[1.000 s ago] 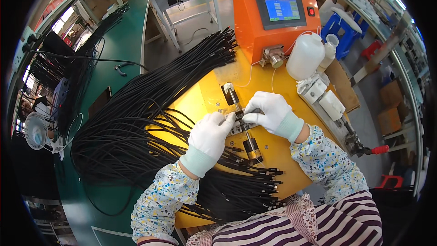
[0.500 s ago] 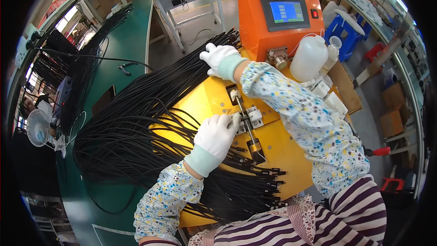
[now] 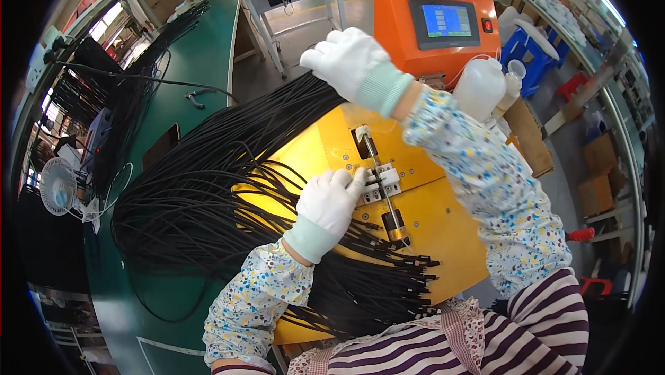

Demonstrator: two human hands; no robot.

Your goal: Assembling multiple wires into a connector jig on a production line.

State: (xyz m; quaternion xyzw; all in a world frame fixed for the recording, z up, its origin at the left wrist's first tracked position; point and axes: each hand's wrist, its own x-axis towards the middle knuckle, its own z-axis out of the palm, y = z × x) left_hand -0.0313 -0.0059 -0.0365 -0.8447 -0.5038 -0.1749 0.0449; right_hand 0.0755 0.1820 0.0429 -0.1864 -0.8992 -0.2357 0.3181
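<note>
The green workbench (image 3: 180,98) carried everything, and across most of it lay the great fan of black cables (image 3: 201,195), their far ends running toward the bench's far left corner and their plug ends bunched at the near edge in front of you. On top of the bench sat the yellow plate (image 3: 443,236), with cables draped over its left half. Behind it, at the far edge, stood the orange machine (image 3: 443,25) with its small blue screen, and just beside that on the right the white plastic bottle (image 3: 478,87).

Your right hand (image 3: 350,59), gloved in white, was lifted over the far end of the cable fan, fingers curled downward (whether they actually closed on a cable, you could not tell from this view). Your left hand (image 3: 329,205), also gloved, rested on the yellow plate with its fingertips pressed against the small white clamp block (image 3: 384,182) at the plate's middle, seemingly pinching a cable end there. A slim metal rod (image 3: 381,174) ran through that block toward the near edge.
</note>
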